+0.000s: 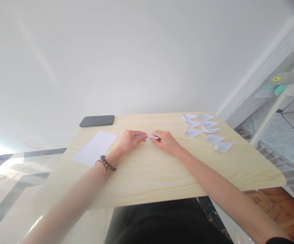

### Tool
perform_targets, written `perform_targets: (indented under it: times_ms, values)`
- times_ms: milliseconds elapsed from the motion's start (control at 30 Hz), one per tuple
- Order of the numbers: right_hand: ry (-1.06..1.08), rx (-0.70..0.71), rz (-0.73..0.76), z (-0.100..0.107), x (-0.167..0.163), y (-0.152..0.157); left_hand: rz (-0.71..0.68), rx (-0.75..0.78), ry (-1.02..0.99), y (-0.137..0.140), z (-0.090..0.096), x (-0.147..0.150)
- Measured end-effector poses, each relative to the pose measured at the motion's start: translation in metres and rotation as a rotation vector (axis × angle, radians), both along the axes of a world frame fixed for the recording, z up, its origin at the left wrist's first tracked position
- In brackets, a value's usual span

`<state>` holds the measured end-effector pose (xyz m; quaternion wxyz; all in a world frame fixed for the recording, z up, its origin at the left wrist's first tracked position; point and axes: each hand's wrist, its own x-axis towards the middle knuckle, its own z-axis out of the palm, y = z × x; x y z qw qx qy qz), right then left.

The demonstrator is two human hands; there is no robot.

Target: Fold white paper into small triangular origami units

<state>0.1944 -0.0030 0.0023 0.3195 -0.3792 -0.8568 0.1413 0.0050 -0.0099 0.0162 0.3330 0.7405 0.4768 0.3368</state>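
Between my two hands, a small piece of folded white paper (149,137) is held just above the middle of the table. My left hand (131,139) pinches its left end with thumb and fingers, and my right hand (164,139) pinches the right end. Most of the paper is hidden by the fingers, so its full shape does not show. Left of my left hand lies a flat white sheet of paper (95,147). Several folded paper boats (193,132) sit in loose rows on the right, beyond my right hand.
The light wooden table (152,179) stands against a white wall (137,61). A black phone (97,120) lies at its back left corner. Right of the table, a white metal frame (269,118) rises from the floor. Beaded bracelets (107,163) circle my left wrist.
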Motion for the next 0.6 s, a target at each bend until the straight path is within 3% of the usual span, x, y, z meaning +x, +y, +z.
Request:
perform_targets:
  times_ms: [133,367,600]
  values:
    - [0.010,0.018,-0.027,0.0003,-0.0019,-0.0004,0.011,0.040,0.050,0.0007,0.0023,0.0007]
    - [0.029,-0.111,-0.073,-0.0037,0.0022,0.0009,0.010,0.055,0.045,0.0007,0.0007,0.0012]
    - [0.003,-0.033,-0.152,-0.0043,-0.0034,-0.0002,0.069,0.024,0.065,0.0040,-0.0021,0.0028]
